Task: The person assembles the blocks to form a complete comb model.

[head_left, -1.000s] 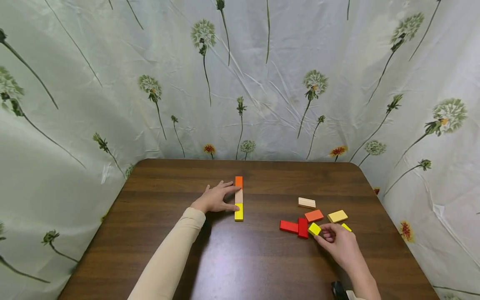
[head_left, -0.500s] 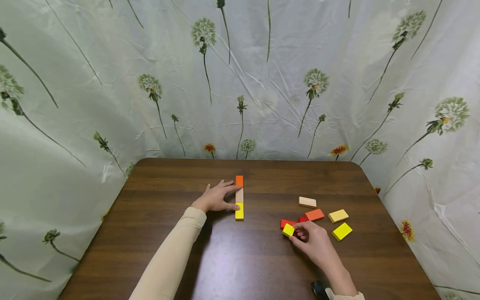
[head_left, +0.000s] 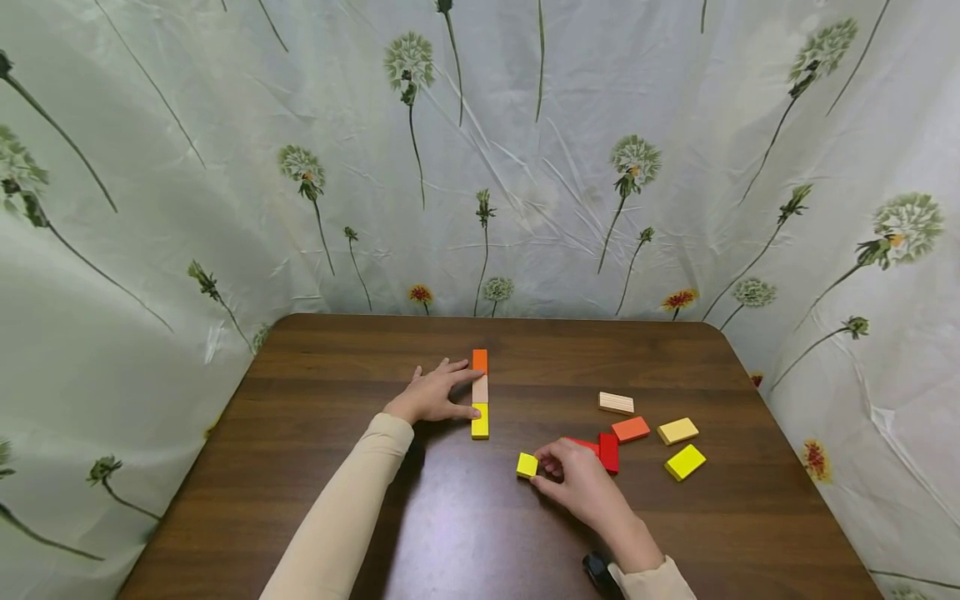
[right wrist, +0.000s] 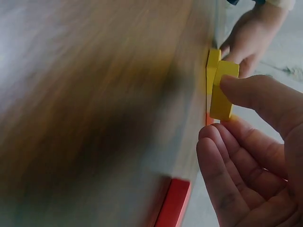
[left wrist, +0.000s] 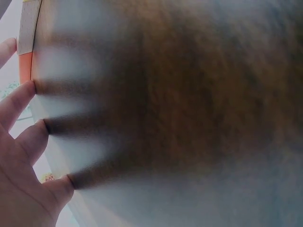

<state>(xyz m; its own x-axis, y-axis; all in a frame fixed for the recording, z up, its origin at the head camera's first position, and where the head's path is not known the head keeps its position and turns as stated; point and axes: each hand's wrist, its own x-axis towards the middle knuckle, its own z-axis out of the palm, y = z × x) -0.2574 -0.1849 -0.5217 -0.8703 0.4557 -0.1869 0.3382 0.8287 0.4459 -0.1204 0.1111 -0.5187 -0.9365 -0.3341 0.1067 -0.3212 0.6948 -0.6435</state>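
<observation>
In the head view a row of blocks runs away from me: a yellow block (head_left: 480, 427) nearest, a plain wood block (head_left: 480, 389) in the middle, an orange block (head_left: 480, 358) farthest. My left hand (head_left: 435, 395) lies at the row's left side, fingers spread, thumb and index finger touching it. My right hand (head_left: 581, 479) pinches another yellow block (head_left: 527, 465) between thumb and fingers, right of the row and nearer me. In the right wrist view this held yellow block (right wrist: 222, 94) overlaps the row's near end.
Right of the row lie two red blocks (head_left: 608, 452), one partly behind my right hand. Beyond and beside them are an orange block (head_left: 631, 429), a ridged wood block (head_left: 616, 403), a pale yellow block (head_left: 678, 431) and a bright yellow block (head_left: 685, 462). A flowered curtain (head_left: 555, 167) hangs behind the table (head_left: 337, 350).
My right hand has carried the pinched yellow block left, past the red blocks and toward the row. The left hand has stayed in place beside the row.
</observation>
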